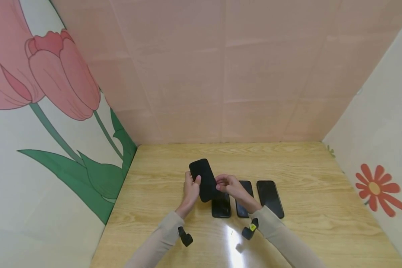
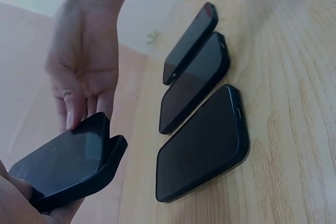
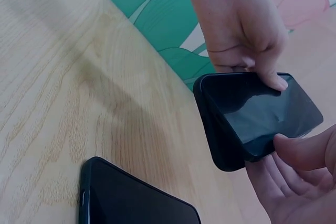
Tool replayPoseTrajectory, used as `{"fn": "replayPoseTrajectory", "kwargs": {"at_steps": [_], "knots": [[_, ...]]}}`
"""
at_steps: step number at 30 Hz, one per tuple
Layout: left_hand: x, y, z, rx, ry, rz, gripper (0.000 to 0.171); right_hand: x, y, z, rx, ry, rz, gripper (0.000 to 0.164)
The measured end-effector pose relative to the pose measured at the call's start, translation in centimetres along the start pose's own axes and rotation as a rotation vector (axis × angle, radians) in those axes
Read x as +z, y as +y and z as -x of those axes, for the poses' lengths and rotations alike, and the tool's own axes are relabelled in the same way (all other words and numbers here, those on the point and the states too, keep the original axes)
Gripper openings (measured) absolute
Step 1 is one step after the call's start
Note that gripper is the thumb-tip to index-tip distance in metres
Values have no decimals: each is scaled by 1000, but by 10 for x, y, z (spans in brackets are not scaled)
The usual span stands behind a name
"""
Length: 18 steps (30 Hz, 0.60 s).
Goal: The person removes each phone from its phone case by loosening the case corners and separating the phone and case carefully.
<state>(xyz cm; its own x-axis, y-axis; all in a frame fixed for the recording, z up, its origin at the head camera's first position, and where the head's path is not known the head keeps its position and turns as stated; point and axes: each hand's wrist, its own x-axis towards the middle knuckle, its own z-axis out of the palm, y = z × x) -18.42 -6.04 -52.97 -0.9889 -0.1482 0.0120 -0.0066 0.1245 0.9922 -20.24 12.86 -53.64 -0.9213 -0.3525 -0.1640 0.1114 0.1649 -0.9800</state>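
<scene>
Above the table, a black smartphone (image 1: pixel 204 180) is held tilted between both hands. A dark phone case (image 3: pixel 219 142) lies against its back; at one end a gap parts the phone (image 3: pixel 278 108) from the case, while the rest sits close together. My left hand (image 1: pixel 190 191) grips the phone and case along one long side, thumb over the screen. On the opposite side, my right hand (image 1: pixel 233 188) pinches the edge near the end where the gap shows, its thumb at the screen's border. The right fingers are partly hidden behind the case in the right wrist view.
Three more black phones lie screen up in a row on the wooden table (image 1: pixel 154 178): one (image 1: pixel 222 209) just below the held phone, a middle one (image 1: pixel 242 211) partly under the right forearm, and one (image 1: pixel 270 199) to the right. Printed walls enclose the table's back and sides.
</scene>
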Motion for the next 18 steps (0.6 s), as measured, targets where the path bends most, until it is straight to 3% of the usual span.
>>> {"fn": "replayPoseTrajectory", "kwargs": {"at_steps": [4,9,18], "knots": [[0,1,-1,19,7,10,18,-1,2,2,-32,-42,-34,31],[-1,1,-2,21,12,19,19,-3,4,3,-49,-157,-95,30],[-6,1,-5,-29,10,26,22,-2,10,2,-86,-294,-174,41]]}}
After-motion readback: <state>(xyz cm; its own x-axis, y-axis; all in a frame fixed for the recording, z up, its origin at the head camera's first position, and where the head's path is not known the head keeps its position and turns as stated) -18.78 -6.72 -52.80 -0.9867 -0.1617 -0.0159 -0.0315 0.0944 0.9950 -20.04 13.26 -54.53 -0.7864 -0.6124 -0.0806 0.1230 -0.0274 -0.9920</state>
